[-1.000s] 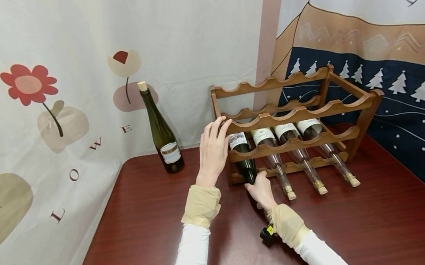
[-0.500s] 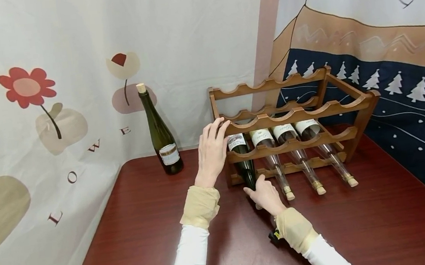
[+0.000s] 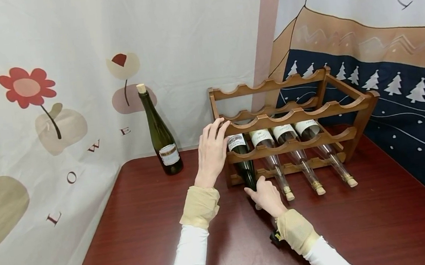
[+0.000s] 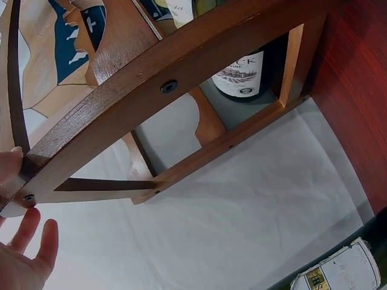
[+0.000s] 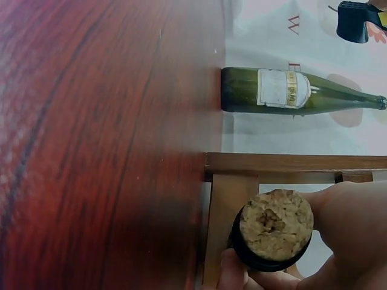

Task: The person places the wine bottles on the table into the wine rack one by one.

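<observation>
A dark green wine bottle [image 3: 245, 170] lies in the leftmost lower slot of the wooden wine rack [image 3: 263, 122], neck toward me. My right hand [image 3: 267, 196] grips its neck; the right wrist view shows the cork [image 5: 276, 225] in the bottle's end, with fingers around the neck. At the rack's front left upper corner is my left hand [image 3: 211, 154], its fingers over the wood. In the left wrist view that corner sits between digits of the left hand [image 4: 27, 260], with two fingers spread free below. The bottle's base is partly hidden behind the rails.
Three clear bottles with pale labels, the nearest a clear bottle [image 3: 271, 156], lie in the lower slots to the right, corks toward me. Another green bottle [image 3: 163, 139] stands upright, corked, at the back left of the red-brown table [image 3: 148, 225]. A printed curtain [image 3: 189, 57] hangs behind.
My right hand has shifted slightly right and toward me, its wrist swinging right, still on the bottle's neck. My left hand stays on the rack's corner. The other bottles have not moved.
</observation>
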Demonstrator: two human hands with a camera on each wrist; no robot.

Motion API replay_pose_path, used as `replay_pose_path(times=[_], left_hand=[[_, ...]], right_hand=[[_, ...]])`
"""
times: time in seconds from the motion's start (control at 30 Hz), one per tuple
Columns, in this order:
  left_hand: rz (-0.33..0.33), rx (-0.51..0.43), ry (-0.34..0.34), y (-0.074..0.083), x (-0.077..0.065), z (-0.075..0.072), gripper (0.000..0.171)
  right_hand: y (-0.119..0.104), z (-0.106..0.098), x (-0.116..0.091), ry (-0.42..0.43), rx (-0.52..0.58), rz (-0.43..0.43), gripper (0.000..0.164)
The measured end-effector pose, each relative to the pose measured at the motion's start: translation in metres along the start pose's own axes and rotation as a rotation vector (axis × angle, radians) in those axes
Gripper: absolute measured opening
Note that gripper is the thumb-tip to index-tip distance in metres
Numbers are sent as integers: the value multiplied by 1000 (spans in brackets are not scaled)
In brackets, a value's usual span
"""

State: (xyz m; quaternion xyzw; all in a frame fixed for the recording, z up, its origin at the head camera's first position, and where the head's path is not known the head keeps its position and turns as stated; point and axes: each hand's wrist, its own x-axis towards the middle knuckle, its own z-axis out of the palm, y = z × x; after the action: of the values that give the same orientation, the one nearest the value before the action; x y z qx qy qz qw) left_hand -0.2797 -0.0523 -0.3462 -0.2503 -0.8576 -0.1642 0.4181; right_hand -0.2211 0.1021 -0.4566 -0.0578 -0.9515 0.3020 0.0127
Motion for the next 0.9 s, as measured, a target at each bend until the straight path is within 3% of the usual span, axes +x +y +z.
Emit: replay_pose_path(times=[0.9], left_hand=[[-7,23,-6,2,-1,-1,41]], right_hand=[[9,-2,1,-21,174,-9,36]])
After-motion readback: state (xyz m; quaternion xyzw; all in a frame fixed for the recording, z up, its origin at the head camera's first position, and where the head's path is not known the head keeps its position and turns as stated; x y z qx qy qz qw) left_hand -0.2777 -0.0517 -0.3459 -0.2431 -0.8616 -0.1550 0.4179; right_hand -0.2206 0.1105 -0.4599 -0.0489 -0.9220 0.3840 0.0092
